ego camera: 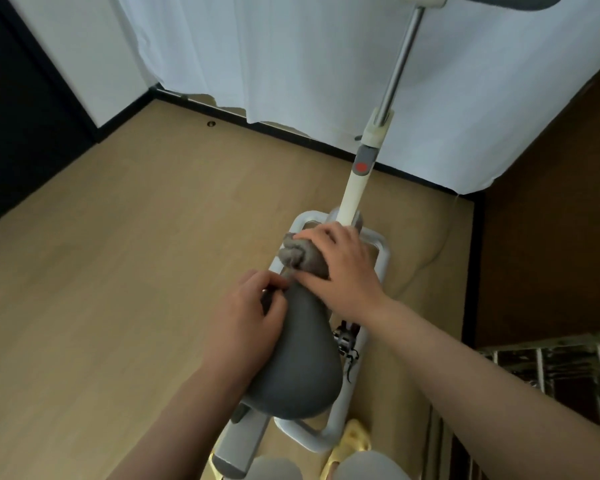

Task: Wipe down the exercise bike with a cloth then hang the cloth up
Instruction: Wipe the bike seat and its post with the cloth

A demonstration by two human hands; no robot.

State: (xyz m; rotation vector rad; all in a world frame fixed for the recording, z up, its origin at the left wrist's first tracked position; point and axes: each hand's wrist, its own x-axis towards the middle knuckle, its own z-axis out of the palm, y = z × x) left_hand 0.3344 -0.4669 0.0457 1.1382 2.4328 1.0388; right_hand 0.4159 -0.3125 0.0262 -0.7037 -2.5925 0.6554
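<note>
Both hands at the grey saddle [293, 362] nose
Right hand [340, 263] clamps the bunched cloth [297, 254]; left hand [246, 317], just beside, pinches its tail

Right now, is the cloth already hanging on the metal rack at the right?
No, the right hand grips the bunched grey cloth at the nose of the bike saddle, far from the rack.
</note>
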